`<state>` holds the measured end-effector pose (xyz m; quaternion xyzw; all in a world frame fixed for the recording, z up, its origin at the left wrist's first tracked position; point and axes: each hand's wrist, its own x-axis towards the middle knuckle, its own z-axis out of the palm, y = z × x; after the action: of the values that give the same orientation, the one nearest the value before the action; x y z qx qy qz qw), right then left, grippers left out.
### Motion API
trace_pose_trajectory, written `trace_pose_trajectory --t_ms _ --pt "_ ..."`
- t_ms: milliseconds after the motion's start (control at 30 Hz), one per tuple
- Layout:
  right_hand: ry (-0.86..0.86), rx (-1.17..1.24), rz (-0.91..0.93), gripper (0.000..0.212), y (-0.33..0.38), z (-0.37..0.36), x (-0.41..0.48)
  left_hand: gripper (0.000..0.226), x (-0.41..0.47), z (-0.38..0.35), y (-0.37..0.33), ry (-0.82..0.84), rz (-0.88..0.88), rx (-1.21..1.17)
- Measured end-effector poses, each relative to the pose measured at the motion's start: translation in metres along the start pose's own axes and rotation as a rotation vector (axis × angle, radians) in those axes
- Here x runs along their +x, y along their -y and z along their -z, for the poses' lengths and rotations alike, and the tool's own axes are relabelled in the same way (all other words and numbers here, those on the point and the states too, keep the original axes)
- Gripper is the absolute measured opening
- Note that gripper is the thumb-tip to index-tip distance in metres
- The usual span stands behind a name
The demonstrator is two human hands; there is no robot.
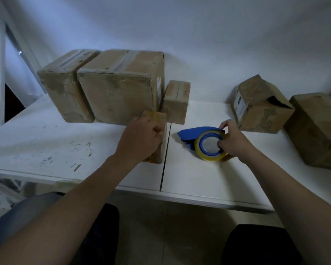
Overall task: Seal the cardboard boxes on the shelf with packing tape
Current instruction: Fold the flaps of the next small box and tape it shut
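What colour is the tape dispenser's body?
Blue, clearest in the head view: the tape dispenser held by the right hand.

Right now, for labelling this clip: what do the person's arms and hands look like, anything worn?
The left arm and right arm are bare, no sleeves in view. The left hand and right hand wear no gloves; no watch, ring or bracelet shows.

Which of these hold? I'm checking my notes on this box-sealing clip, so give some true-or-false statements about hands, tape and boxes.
1. The right hand grips the blue tape dispenser. True.
2. The left hand hangs empty. False: the left hand holds a small cardboard box.
3. The large box at the back carries clear tape. True.
4. The box by the right hand is shut. False: that dented box gapes open at the top.
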<state>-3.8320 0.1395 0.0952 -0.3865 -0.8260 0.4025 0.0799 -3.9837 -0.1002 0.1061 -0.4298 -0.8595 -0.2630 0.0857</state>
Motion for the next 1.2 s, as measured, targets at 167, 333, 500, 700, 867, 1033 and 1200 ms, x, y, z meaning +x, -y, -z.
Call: trace_pose_trajectory --t_ms 167,333,500,700,867,1033,1200 --pt "-0.025 0.28 0.108 0.045 0.033 0.019 -0.026 0.02 0.002 -0.007 -0.033 0.033 0.213 -0.33" --pt "-0.069 0.375 0.198 0.053 0.054 0.025 -0.036 0.044 0.015 -0.016 -0.049 0.014 0.391 -0.607" --pt "-0.09 0.384 0.219 0.054 0.062 0.021 -0.033 0.038 0.023 -0.011 -0.057 0.023 0.471 -0.77" --pt "-0.048 0.427 0.194 0.051 0.063 0.019 -0.031 0.027 0.025 -0.008 -0.041 -0.027 0.399 -0.697" --pt "-0.044 0.456 0.194 0.053 0.062 0.02 -0.027 0.02 0.022 -0.003 -0.028 -0.112 0.316 -0.512" --pt "-0.058 0.461 0.213 0.053 0.062 0.018 -0.026 0.02 0.03 0.003 -0.028 0.08 0.686 -0.998" --pt "-0.08 0.42 0.251 0.052 0.062 0.014 -0.022 0.023 0.031 0.011 -0.025 0.148 0.837 -1.325"
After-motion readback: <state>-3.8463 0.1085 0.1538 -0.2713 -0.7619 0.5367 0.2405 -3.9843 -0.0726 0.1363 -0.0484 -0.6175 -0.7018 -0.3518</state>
